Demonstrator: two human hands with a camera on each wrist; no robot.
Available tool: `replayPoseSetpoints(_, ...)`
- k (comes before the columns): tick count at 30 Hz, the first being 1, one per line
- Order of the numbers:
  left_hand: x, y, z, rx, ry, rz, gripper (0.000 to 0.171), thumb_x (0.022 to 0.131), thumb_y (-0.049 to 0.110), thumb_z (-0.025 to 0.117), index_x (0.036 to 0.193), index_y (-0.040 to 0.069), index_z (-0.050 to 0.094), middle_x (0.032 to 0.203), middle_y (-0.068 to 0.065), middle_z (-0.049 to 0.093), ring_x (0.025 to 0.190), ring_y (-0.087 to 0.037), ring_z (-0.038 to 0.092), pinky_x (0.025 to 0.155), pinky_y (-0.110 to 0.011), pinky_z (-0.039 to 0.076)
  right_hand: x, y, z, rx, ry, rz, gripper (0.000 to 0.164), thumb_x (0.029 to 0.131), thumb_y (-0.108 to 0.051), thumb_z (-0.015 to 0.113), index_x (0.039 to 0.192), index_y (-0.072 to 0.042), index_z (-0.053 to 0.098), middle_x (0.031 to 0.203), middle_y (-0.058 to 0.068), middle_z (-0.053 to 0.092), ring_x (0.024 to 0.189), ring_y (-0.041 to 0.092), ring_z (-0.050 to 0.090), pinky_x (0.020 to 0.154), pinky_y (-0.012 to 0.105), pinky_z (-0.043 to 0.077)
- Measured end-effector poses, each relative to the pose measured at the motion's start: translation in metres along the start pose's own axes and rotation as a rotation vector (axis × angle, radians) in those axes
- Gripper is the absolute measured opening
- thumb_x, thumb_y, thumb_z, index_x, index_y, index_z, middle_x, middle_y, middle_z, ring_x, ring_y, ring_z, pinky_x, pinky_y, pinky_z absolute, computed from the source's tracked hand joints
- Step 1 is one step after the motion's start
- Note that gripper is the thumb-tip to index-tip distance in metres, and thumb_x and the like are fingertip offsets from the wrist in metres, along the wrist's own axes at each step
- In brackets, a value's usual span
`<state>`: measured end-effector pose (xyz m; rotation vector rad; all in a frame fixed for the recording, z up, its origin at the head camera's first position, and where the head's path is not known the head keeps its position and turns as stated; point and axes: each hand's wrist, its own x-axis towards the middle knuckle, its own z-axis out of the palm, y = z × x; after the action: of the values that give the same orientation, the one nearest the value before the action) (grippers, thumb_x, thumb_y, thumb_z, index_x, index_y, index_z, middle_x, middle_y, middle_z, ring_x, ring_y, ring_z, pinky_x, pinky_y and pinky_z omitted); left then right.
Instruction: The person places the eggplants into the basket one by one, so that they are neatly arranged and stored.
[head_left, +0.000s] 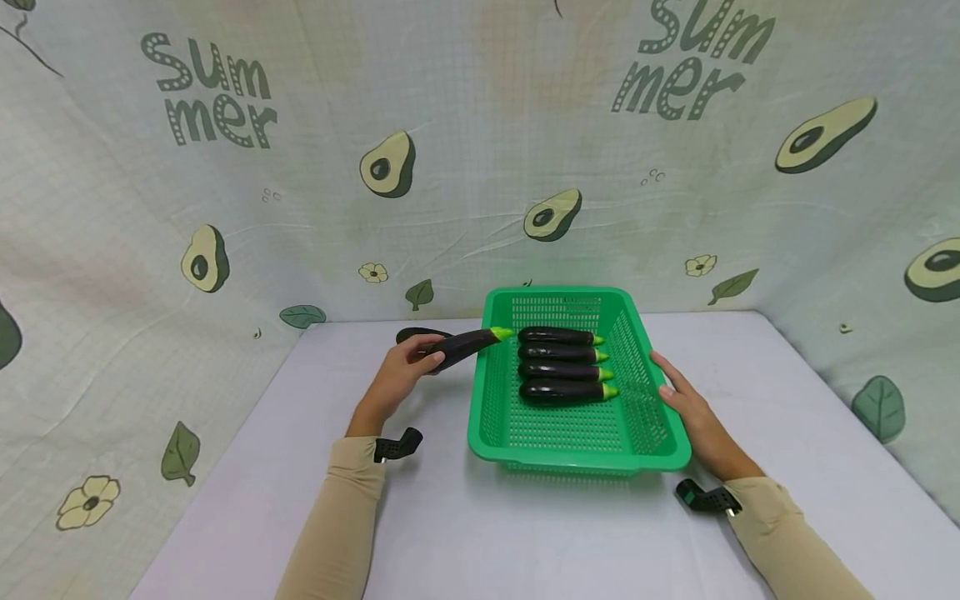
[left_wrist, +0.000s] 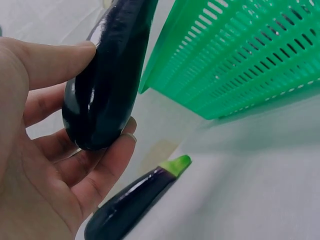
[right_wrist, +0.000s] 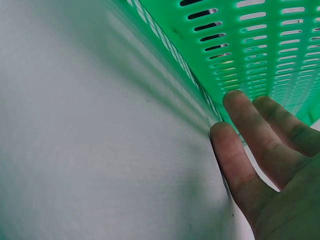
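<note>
My left hand [head_left: 408, 367] holds a dark purple eggplant [head_left: 467, 345] between thumb and fingers, its green stem end pointing at the left rim of a green plastic basket [head_left: 566, 460]. In the left wrist view the thumb lies on one side of this eggplant [left_wrist: 112, 75] and the fingers on the other. Another eggplant [left_wrist: 132, 205] lies on the table behind that hand. Several eggplants [head_left: 566, 391] lie side by side in the basket, stems to the right. At the basket's right side is my right hand [head_left: 693, 408], its extended fingers [right_wrist: 260, 135] against the slotted outer wall.
A white cloth covers the table [head_left: 420, 533]. Behind it and along both sides hangs a curtain [head_left: 465, 100] printed with avocados, leaves and lettering. Each wrist wears a small black camera, one [head_left: 397, 446] on the left and one [head_left: 705, 497] on the right.
</note>
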<state>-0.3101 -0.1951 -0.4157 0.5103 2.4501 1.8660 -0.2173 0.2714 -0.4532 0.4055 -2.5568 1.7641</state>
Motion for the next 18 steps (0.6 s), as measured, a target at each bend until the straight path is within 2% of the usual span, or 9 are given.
replayPoseSetpoints(3, 0.000, 0.003, 0.003, -0.008, -0.008, 0.017, 0.044, 0.096, 0.030, 0.071, 0.134, 0.010, 0.060, 0.129, -0.013, 0.060, 0.111, -0.028, 0.062, 0.092, -0.037, 0.053, 0.000, 0.000, 0.000, -0.005, -0.001, 0.001, 0.057, 0.110, -0.041, 0.031, 0.162, -0.034, 0.009, 0.167, 0.012, 0.003, 0.142, 0.041, 0.019, 0.101, 0.046, 0.032)
replayPoseSetpoints(9, 0.001, 0.011, 0.010, -0.006, -0.047, 0.066, 0.044, 0.097, 0.029, 0.070, 0.135, 0.010, 0.060, 0.130, -0.013, 0.060, 0.111, -0.028, 0.063, 0.091, -0.037, 0.053, 0.000, 0.000, 0.000, -0.010, 0.004, -0.004, 0.057, 0.110, -0.041, 0.031, 0.162, -0.034, 0.009, 0.166, 0.014, 0.005, 0.136, 0.037, 0.027, 0.093, 0.026, 0.038)
replayPoseSetpoints(15, 0.001, 0.017, 0.016, -0.015, -0.077, 0.082, 0.045, 0.098, 0.024, 0.068, 0.137, 0.005, 0.058, 0.131, -0.014, 0.059, 0.111, -0.029, 0.063, 0.091, -0.037, 0.054, -0.001, 0.001, -0.002, 0.004, -0.006, -0.012, 0.056, 0.110, -0.040, 0.031, 0.162, -0.035, 0.010, 0.166, 0.014, 0.006, 0.138, 0.033, 0.026, 0.092, 0.020, 0.036)
replayPoseSetpoints(18, -0.001, 0.016, 0.018, -0.022, -0.083, 0.086, 0.043, 0.099, 0.024, 0.068, 0.136, 0.007, 0.058, 0.130, -0.015, 0.060, 0.111, -0.029, 0.063, 0.092, -0.037, 0.053, 0.001, 0.003, -0.002, 0.008, -0.005, -0.022, 0.055, 0.111, -0.038, 0.031, 0.162, -0.035, 0.010, 0.166, 0.013, 0.006, 0.138, 0.031, 0.026, 0.092, 0.016, 0.035)
